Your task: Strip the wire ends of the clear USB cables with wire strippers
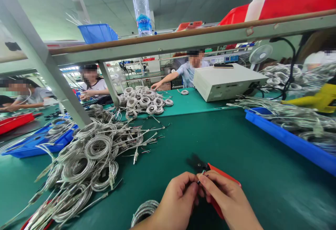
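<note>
My left hand [180, 196] and my right hand [225, 193] meet low in the middle of the view. Both are closed in a pinch on the thin end of a cable [200, 181], whose fine wires poke out between the fingertips. Wire strippers [224, 174] with red handles and a dark, blurred head lie under my right hand; I cannot tell whether its other fingers hold them. Beside my left wrist is a coiled clear-jacketed cable [145, 210], partly covered by the forearm.
A big heap of coiled cables [98, 147] covers the left of the green table [183, 135]. Blue trays stand at left and right, the right tray [288, 140] full of cables. A beige instrument box [228, 79] and a shelf beam [170, 42] are ahead. Co-workers sit beyond.
</note>
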Available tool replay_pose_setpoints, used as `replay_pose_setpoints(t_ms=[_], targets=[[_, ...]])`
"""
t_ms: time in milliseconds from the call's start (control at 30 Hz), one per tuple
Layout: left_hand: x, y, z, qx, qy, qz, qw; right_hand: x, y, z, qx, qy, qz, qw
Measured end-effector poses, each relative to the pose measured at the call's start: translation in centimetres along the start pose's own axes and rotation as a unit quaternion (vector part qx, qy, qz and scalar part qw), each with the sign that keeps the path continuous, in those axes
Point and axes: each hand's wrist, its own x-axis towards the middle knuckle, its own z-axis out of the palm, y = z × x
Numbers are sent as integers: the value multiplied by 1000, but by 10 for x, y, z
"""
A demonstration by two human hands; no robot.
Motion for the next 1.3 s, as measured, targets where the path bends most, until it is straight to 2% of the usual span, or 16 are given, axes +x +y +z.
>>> replay_pose_setpoints(t_ms=[133,333,500,667,867,1000,1067,1167,1300], targets=[[-4,9,1,50,32,49,997,0,-6,1,-16,6,-9,1000],[-6,16,4,17,42,62,997,-1,-9,2,-8,12,-2,1000],[-3,13,4,15,12,37,999,-3,-10,2,10,7,13,1000],[-2,11,2,17,27,16,999,-4,-11,2,35,6,30,999],[1,12,-1,-97,60,-57,992,-3,-8,4,34,25,35,998],[2,10,1,-115,32,-61,991,-2,-9,4,29,36,36,998],[2,9,2,-102,38,-52,993,-1,-11,4,32,32,55,997],[2,9,1,-96,81,-46,991,-1,-14,4,74,17,87,993],[2,11,-4,-149,106,-79,980,0,-11,3,212,5,103,972]])
